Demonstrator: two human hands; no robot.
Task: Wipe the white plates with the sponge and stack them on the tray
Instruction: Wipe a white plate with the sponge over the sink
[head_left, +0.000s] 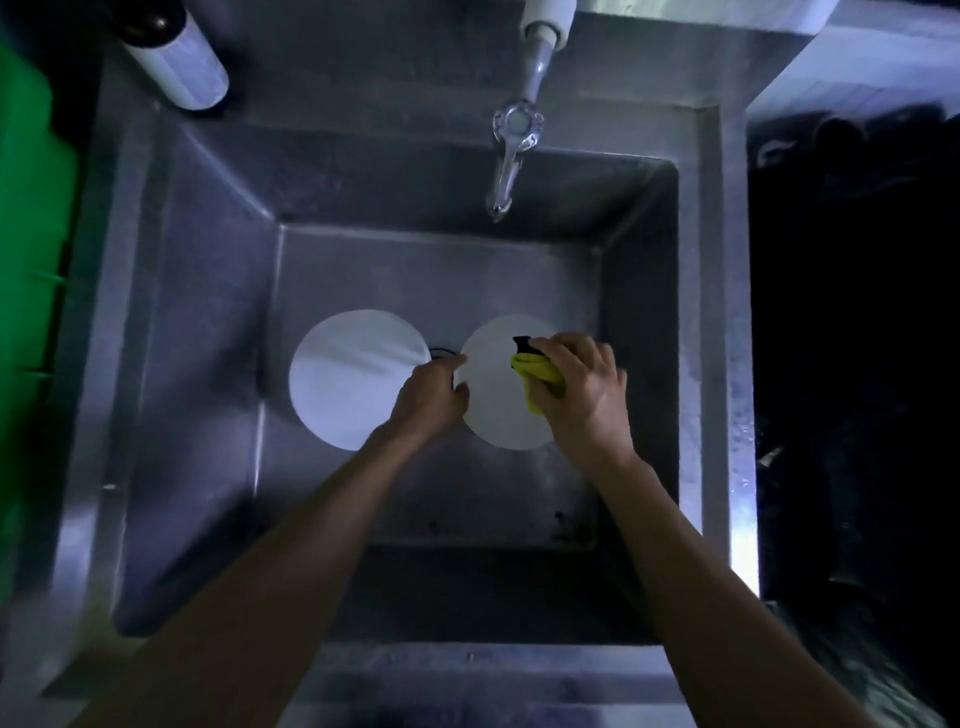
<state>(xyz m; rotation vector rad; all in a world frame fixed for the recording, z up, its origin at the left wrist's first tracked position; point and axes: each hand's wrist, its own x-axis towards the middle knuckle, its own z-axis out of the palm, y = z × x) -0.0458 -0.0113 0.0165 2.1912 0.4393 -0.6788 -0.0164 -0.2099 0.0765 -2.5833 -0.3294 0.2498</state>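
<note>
Early in the task, by my read. Two white plates are in the sink (208, 364), both flat on the bottom, side by side, apart or just touching at the drain, hard to tell. Nothing stacked that I can see. No tray clearly in view; the green thing (31, 208) at the left edge could be one, can't confirm.

Right plate (493, 410) is the one being wiped. Left plate (348, 379) looks untouched, judging only by where the hands are.

Right hand (582, 384): fingers curled round the yellow sponge (540, 384), dark scrub side poking out at the far end. It presses the sponge onto the right plate's right half. Forearm comes in from the lower right, wrist bent down.

Left hand (431, 395): fingers curled over the right plate's left rim, looks like it's pinching the edge to steady it. Exact finger contact is hidden under the hand.

Tap (511, 156) hangs above the sink; can't tell whether water runs. Bottle (176, 57) lies on the back left ledge.

Left to do: finish this plate, wipe the other, stack both.
</note>
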